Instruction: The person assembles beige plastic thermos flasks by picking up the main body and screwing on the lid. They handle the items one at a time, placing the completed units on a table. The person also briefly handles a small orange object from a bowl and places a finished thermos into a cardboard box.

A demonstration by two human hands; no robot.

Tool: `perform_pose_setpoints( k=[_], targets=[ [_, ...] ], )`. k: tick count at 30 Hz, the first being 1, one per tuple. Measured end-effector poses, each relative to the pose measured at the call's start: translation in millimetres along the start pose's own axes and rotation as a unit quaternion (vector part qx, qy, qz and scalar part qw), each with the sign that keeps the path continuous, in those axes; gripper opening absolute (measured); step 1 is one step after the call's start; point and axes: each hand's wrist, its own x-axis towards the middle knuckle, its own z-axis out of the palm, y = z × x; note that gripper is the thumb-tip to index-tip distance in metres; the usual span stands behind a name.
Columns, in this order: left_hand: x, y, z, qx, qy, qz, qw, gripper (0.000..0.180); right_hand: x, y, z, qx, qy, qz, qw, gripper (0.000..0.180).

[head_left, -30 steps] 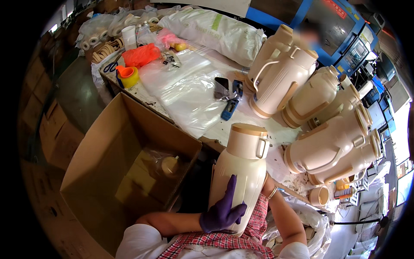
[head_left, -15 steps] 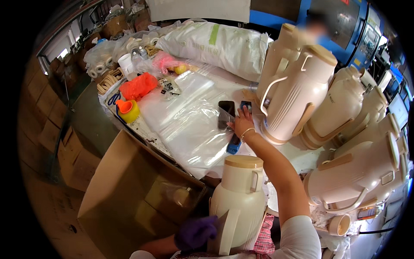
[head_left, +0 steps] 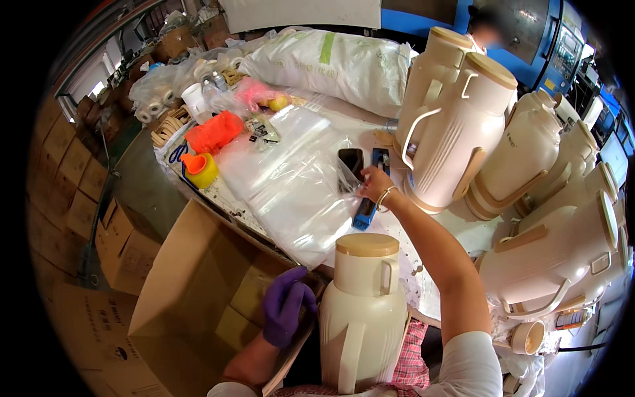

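A cream vacuum flask (head_left: 360,304) with a tan lid stands upright right in front of me. My right hand (head_left: 377,184), bare with a bracelet at the wrist, is closed on the raised edge of a clear plastic bag (head_left: 297,192), the top of a flat stack. Beside those fingers lie a dark phone (head_left: 350,163) and a narrow blue tool or holder (head_left: 364,213), partly covered by the hand. My left hand (head_left: 284,306), in a purple glove, is held over the right edge of an open cardboard box (head_left: 185,264). Its fingers are loosely apart, with nothing in them.
Several more cream flasks (head_left: 456,132) crowd the table's right side, some leaning over. An orange bag (head_left: 215,132), a yellow tape roll (head_left: 202,173) and a white cup (head_left: 193,98) sit at the left. Behind lies a big white sack (head_left: 331,66); a person (head_left: 486,33) is beyond the flasks.
My left hand has risen from beside the flask to the box edge. The right hand has drawn slightly back toward me, lifting the plastic bag's edge.
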Motion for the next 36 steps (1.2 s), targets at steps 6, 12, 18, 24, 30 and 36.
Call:
perform_pose_setpoints(
  k=[6, 12, 18, 24, 30, 36],
  targets=[
    [-2.3, -4.8, -0.1, 0.011, 0.006, -0.005, 1.0, 0.028, -12.1, -11.3, 0.4, -0.031, -0.048, 0.06, 0.997, 0.041],
    [43.8, -3.7, 10.7, -0.009, 0.037, -0.065, 0.997, 0.031, -17.7, -9.2, -10.1, 0.385, -0.004, -0.011, 0.923, 0.027],
    [169.2, -85.6, 39.5, 0.016, 0.022, -0.094, 0.995, 0.049, -45.8, -36.1, 2.3, 0.45, -0.131, 0.055, 0.882, 0.023],
    [195.8, -109.5, 73.6, 0.046, 0.05, -0.009, 0.998, 0.032, -34.3, -46.6, -16.4, 0.533, -0.152, 0.221, 0.802, 0.031],
    [200.9, -109.1, 55.7, -0.242, 0.146, -0.047, 0.958, 0.013, -41.5, -32.5, -26.5, 0.562, -0.065, 0.175, 0.806, 0.027],
    [160.4, -80.3, -37.4, -0.271, 0.112, 0.039, 0.955, 0.015, -94.1, -19.7, -44.4, 0.415, -0.112, 0.104, 0.897, 0.026]
  ],
)
